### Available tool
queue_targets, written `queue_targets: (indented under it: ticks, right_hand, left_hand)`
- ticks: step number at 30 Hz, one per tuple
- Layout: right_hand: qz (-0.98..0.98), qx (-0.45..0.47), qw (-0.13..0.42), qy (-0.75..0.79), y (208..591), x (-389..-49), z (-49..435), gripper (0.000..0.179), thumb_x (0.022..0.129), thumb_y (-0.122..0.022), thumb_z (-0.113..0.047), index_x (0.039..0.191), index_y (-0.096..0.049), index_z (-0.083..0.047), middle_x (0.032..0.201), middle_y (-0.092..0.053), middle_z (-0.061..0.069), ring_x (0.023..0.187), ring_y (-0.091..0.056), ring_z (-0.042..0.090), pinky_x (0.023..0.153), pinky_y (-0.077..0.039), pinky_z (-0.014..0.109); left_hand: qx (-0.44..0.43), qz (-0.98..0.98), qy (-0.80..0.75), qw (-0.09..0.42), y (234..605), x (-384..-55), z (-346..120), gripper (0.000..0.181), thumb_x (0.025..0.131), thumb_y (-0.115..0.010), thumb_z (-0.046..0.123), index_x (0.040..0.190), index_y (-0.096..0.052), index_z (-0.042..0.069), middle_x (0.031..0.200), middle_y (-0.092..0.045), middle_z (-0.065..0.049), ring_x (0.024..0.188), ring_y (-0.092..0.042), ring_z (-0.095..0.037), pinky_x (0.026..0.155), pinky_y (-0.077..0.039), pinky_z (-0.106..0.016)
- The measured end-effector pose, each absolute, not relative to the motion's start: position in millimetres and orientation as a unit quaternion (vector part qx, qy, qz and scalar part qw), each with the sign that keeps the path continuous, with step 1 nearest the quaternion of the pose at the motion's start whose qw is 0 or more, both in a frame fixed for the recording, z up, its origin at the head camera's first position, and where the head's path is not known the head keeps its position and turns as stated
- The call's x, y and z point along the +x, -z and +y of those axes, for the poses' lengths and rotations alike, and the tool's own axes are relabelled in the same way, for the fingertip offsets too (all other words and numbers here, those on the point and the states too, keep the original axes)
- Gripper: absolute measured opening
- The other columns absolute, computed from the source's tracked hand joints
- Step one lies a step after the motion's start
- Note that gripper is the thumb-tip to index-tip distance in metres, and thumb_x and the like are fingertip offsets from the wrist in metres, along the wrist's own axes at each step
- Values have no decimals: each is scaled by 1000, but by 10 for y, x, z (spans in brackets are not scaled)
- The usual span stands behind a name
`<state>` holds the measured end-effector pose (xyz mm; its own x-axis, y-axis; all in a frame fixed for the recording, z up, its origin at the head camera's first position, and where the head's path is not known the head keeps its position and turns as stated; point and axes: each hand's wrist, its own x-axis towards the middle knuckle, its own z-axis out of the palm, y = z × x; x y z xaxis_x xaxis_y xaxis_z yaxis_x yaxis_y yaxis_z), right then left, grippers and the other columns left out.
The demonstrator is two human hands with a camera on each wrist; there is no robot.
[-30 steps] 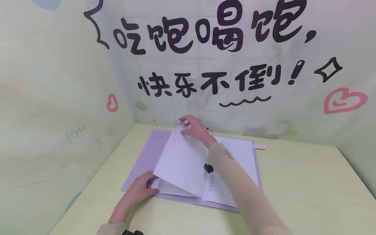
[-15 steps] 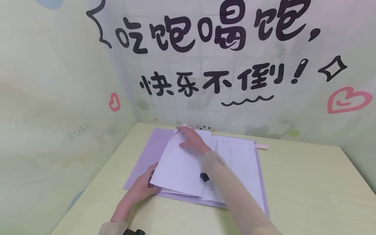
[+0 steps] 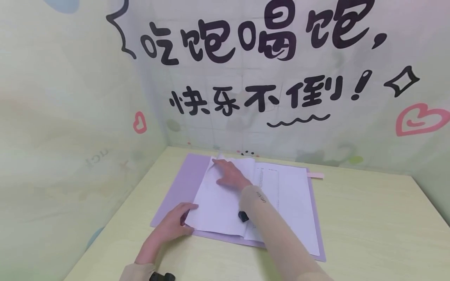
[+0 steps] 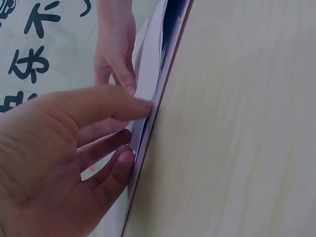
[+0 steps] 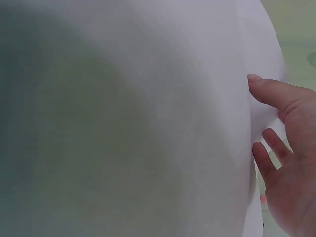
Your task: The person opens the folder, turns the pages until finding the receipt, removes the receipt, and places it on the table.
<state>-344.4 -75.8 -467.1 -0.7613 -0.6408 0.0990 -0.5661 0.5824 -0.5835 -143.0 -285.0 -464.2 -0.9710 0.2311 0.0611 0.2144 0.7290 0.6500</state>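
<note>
A lilac folder (image 3: 185,181) lies spread on the table with white sheets (image 3: 219,199) turned over its left side. Printed text shows on the right-hand page (image 3: 295,203). At the near left corner of the sheets is my left hand (image 3: 174,223), index fingertip on the paper and thumb along the near edge. In the left wrist view its thumb and fingers (image 4: 118,168) meet the edges of the stack. My right hand (image 3: 230,175) rests near the far left corner, fingers spread on the turned sheet. Close up, the right wrist view shows its fingertips at the sheet's edge (image 5: 250,113).
A pink tab (image 3: 315,175) sticks out from the folder's right side. The pale wooden table (image 3: 369,218) reaches to printed cloth walls (image 3: 246,70) at the back and sides. Small black devices sit at both wrists.
The sheet that stood raised in my right hand has come down flat on the left side. My right hand has lowered with it; the left index finger has moved onto the paper.
</note>
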Motion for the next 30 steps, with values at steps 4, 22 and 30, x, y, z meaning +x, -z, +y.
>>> queue_targets:
  ticks: [4,22,30]
  right_hand:
    - [898,-330,64,284,4694,-3438,-777,84,87,-74,-18,157,-26,-21,159,-37,7,146,-32,33,122,-24,48]
    - [920,-322,56,216,4708,-3414,-786,51,91,-70,-29,139,-55,-34,148,-50,1,133,-38,32,102,-31,49]
    - [928,-305,71,199,4695,-3407,-771,44,94,-66,-33,136,-58,-39,144,-49,3,130,-36,32,103,-28,50]
  left_hand:
    - [110,934,-340,23,4608,-1426,-2847,58,79,-76,15,132,-57,4,128,-57,-13,85,-47,-9,73,-44,-20]
    - [46,947,-319,-7,4678,-1431,-2745,46,78,-74,-1,123,-66,4,127,-55,-15,100,-55,-18,86,-50,-29]
    - [59,947,-314,-25,4708,-1434,-2729,47,78,-72,-3,124,-65,1,131,-53,-18,123,-51,-38,107,-42,-54]
